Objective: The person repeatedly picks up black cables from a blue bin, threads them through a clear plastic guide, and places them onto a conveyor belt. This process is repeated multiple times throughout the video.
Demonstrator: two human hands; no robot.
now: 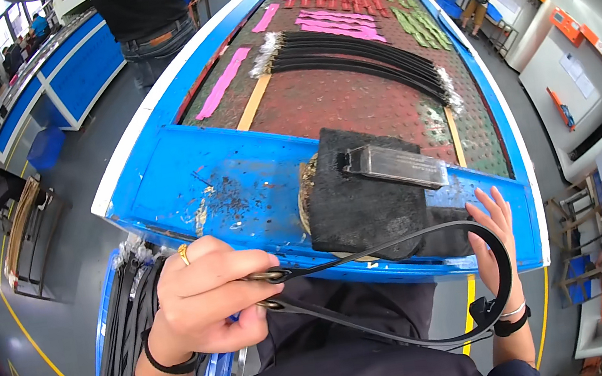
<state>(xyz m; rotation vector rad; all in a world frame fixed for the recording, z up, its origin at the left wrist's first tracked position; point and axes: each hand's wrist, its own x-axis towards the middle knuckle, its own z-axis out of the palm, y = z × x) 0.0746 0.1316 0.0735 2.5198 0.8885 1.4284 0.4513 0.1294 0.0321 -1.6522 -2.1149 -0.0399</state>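
Observation:
My left hand [205, 299], with a ring and a dark wristband, grips the metal-fitted ends of a black strap [402, 237] between its fingers. The strap bends in a wide loop toward the right, above my lap. My right hand [490, 230] is open, fingers raised and apart, where the loop's far bend crosses its palm; whether they touch I cannot tell. Just beyond the strap, a dark square pad [365, 202] lies on the near blue ledge, with a clear plastic piece [396, 166] on top.
The blue-edged machine bed [383, 109] carries a row of black straps [355, 55], pink strips [223, 83] and green strips [421, 28]. More wrapped black straps [124, 331] fill a blue bin at my left. A person [144, 24] stands beside the machine's far left side.

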